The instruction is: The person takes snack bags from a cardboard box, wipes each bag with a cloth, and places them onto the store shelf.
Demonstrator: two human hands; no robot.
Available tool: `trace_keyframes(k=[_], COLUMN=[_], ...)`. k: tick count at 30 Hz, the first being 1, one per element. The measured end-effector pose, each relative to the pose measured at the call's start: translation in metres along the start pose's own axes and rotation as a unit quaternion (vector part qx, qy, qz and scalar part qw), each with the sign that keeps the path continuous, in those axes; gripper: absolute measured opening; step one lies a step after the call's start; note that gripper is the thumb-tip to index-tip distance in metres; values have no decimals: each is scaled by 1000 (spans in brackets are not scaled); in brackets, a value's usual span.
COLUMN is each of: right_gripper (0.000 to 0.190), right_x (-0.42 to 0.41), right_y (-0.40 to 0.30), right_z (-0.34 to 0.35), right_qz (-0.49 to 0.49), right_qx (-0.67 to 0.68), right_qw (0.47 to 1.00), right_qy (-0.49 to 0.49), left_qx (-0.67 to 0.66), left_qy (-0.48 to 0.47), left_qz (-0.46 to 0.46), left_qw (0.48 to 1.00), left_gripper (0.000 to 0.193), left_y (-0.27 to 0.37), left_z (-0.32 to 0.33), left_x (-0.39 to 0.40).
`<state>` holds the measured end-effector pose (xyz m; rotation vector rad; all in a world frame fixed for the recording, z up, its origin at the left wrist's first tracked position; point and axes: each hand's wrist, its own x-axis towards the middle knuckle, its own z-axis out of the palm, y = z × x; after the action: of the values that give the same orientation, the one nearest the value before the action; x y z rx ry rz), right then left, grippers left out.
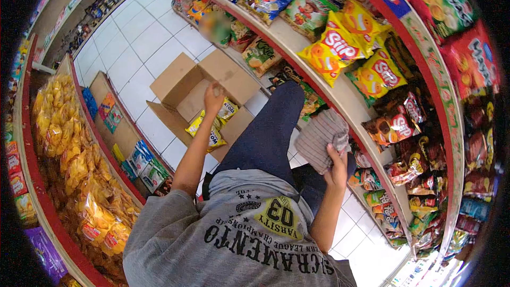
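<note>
My left hand [214, 99] is over an open cardboard box [185, 87] on the floor, its fingers loosely curled. Nothing shows in that hand, though the fingertips are too small to read clearly. Below the wrist, in the near part of the box, lie several yellow snack packets [213, 137], partly covered by my forearm. My right hand [338, 165] grips a folded grey striped cloth [320, 137] by its near edge, beside my knee and close to the shelf on the right.
On the right, red-edged shelves [279, 44] carry yellow Siip bags [334, 50], brown Siip bags [392, 127] and other snacks. Left of me, a shelf holds clear bags of yellow snacks [59, 115], with sachets [147, 163] lower down. White tiles [131, 48] cover the floor.
</note>
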<state>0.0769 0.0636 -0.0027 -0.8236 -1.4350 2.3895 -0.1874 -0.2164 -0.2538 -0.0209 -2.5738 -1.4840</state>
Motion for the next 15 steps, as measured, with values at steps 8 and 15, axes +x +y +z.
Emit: trace_keyframes(k=[8,15], right_gripper=[76,71], right_x=[21,25], right_y=[37,24], right_z=[41,44], right_qz=[73,111], right_qx=[8,-52], right_qw=[986,987], right_qy=[-150,-102], left_qx=[180,379], left_qy=[-421,-407], left_qz=[-193,41], left_qw=[868,830], left_gripper=[113,125], left_y=[-125,-78], left_z=[-84,-64], left_x=[-42,-66])
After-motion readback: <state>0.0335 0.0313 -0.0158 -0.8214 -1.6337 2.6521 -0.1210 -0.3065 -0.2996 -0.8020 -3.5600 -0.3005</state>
